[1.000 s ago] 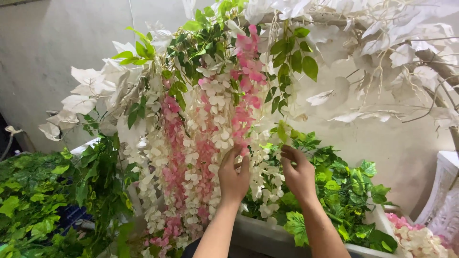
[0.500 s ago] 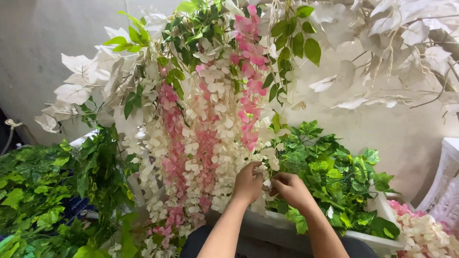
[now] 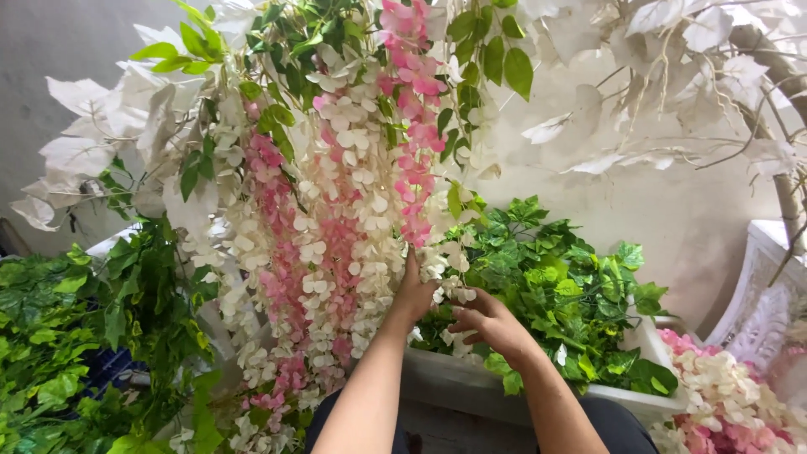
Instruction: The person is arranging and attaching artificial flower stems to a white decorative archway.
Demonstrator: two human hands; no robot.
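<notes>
Hanging strands of pink and cream artificial blossoms [image 3: 336,227] drape down from a leafy branch [image 3: 319,42] in the middle of the view. My left hand [image 3: 414,294] reaches up into the cream strands, its fingers closed around one of them. My right hand [image 3: 486,324] sits lower and to the right, fingers curled on the loose end of a cream flower strand [image 3: 450,290]. Both forearms rise from the bottom of the view.
Green artificial ivy [image 3: 563,286] fills a white planter box [image 3: 622,399] behind my hands. More green foliage [image 3: 59,336] lies at the left. White leaf branches [image 3: 672,50] spread across the top right. A pink and cream blossom bunch [image 3: 723,403] rests at the bottom right, by a white carved piece [image 3: 765,319].
Both hands have dropped lower along the strands. My right hand, earlier raised and spread beside the left, now curls on a strand end below it.
</notes>
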